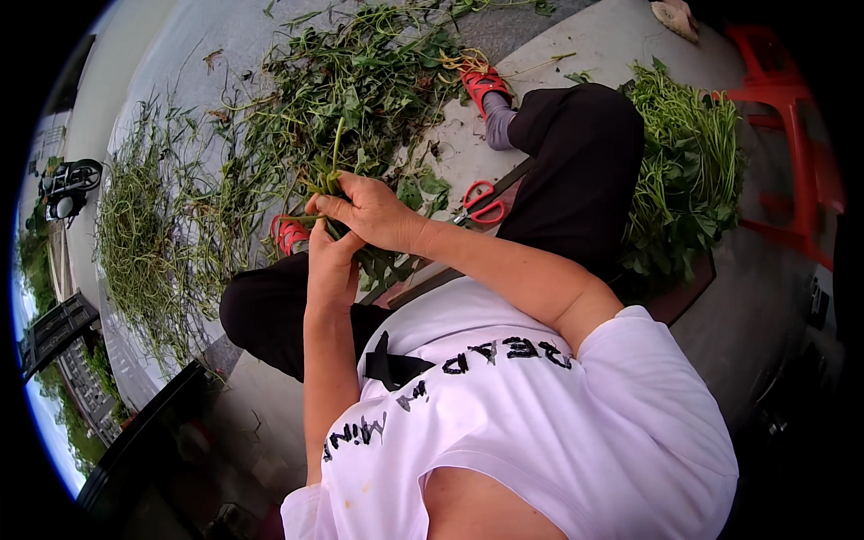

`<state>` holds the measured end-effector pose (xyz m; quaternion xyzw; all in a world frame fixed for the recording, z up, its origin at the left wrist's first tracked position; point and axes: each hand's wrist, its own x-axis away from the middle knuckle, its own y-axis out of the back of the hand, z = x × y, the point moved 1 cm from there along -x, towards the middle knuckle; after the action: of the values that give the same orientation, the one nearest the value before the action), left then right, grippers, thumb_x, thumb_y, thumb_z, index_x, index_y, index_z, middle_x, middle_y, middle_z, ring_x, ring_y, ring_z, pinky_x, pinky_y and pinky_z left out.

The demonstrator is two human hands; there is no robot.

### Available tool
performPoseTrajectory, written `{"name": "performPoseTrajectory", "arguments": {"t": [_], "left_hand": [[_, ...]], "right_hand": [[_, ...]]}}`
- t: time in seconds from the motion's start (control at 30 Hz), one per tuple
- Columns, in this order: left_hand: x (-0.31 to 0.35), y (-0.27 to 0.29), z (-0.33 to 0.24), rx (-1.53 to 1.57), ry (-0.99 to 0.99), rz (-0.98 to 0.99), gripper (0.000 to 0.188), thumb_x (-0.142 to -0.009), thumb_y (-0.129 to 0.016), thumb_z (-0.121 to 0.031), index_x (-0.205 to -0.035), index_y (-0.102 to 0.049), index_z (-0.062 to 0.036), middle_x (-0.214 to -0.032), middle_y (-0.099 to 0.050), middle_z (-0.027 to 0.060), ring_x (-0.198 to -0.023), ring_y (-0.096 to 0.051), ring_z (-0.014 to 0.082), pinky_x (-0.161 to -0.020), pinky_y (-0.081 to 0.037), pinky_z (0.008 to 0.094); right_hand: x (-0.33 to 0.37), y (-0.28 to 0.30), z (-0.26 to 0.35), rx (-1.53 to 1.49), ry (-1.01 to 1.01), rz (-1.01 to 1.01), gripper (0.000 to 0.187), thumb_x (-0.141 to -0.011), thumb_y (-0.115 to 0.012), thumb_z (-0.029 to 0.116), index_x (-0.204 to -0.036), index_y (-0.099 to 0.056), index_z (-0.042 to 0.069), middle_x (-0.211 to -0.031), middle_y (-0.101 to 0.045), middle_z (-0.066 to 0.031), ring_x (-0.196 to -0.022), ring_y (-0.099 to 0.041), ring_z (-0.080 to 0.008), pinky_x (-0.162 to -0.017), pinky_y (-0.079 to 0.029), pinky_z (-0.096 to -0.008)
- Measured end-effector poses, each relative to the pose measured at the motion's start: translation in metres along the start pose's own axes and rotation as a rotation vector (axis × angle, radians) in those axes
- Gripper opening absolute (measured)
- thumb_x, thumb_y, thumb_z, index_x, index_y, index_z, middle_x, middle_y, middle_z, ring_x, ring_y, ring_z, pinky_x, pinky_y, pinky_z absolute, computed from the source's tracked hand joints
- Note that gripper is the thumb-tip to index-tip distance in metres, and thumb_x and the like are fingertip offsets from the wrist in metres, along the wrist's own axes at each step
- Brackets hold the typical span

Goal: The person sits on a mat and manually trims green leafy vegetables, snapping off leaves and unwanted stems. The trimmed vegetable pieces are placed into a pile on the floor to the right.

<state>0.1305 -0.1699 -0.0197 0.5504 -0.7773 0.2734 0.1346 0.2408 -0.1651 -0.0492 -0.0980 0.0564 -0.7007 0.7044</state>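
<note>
My two hands meet in front of my lap around a small bunch of green leafy stems (338,144). The fingers of my right hand (373,211) close over the top of the bunch, with one stem standing up past them. Below, my left hand (333,256) grips the stems near its thumb, and part of the bunch is hidden by the hands. Leaves (378,268) hang beneath my right hand. Red-handled scissors (486,212) lie by my right thigh, their blades partly covered by my right forearm.
A wide heap of vines and leaves (351,99) spreads over the ground ahead, thinning into bare stems (144,243) at the left. Right of my knee sits a pile of long green stems (679,153), beside a red plastic chair (792,144). A motorcycle (70,189) stands far left.
</note>
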Motion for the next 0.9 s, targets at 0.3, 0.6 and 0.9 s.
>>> {"name": "performPoseTrajectory", "arguments": {"t": [0.3,0.6,0.9], "left_hand": [[-0.013,-0.048,-0.013,0.363,0.07,0.182,0.05,-0.087,-0.059,-0.014,-0.13,-0.038,-0.0003,-0.123,-0.047,0.0092,-0.114,-0.047,0.0209,-0.099,-0.038,0.0368],[-0.041,-0.007,-0.004,0.565,0.171,0.139,0.018,-0.092,-0.051,-0.011,-0.107,-0.056,-0.0027,-0.092,-0.057,0.0063,-0.084,-0.055,0.0184,-0.081,-0.049,0.0343],[-0.046,0.032,0.001,0.571,0.147,0.11,0.011,-0.093,-0.051,-0.012,-0.099,-0.056,-0.0062,-0.088,-0.057,0.0037,-0.076,-0.053,0.0152,-0.069,-0.047,0.0299]], "right_hand": [[-0.005,0.082,0.051,-0.887,0.059,-0.492,0.021,-0.093,-0.053,0.027,-0.09,-0.045,0.008,-0.07,-0.053,-0.0035,-0.051,-0.052,-0.0134,-0.044,-0.045,-0.0291],[0.152,0.277,0.216,-0.061,0.82,-1.184,0.022,-0.093,-0.051,0.024,-0.081,-0.053,0.006,-0.057,-0.045,0.0003,-0.042,-0.041,-0.0086,-0.038,-0.033,-0.0232],[0.253,0.393,0.082,1.662,-0.506,-1.035,0.032,-0.093,-0.049,0.025,-0.114,-0.046,0.002,-0.101,-0.058,-0.0181,-0.089,-0.057,-0.0353,-0.072,-0.048,-0.0427]]}}
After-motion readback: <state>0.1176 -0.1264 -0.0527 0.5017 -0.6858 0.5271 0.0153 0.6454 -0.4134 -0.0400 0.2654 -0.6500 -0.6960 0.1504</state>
